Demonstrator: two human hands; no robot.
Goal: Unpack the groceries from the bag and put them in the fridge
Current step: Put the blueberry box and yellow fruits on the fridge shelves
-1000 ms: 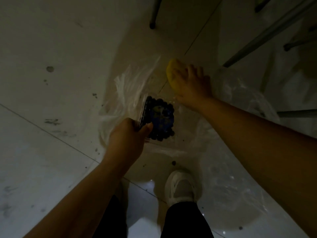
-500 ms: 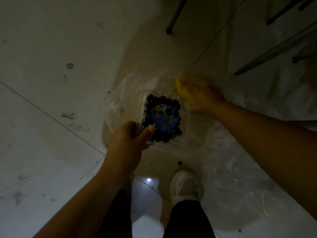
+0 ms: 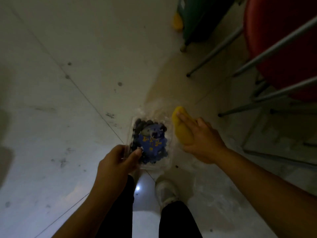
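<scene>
My left hand [image 3: 118, 162] grips the near left corner of a clear plastic box of blueberries [image 3: 151, 140] with a blue label, held above the floor. To its right my right hand [image 3: 202, 140] is wrapped over a yellow fruit [image 3: 181, 127], fingers lying across its top. The thin clear plastic bag [image 3: 205, 191] lies crumpled on the floor below and to the right of both hands, blurred and hard to make out. No fridge is in view.
Pale tiled floor [image 3: 68, 100] with dark specks lies all around. Metal chair legs [image 3: 253, 66] and a red seat [image 3: 283, 40] crowd the right side. A green object [image 3: 197, 19] with something yellow beside it stands at the top. My white shoe [image 3: 166, 191] is below the box.
Both hands have lifted up out of the bag, the left with the blueberry box and the right with the yellow fruit. The view has tilted forward, bringing the chairs into sight.
</scene>
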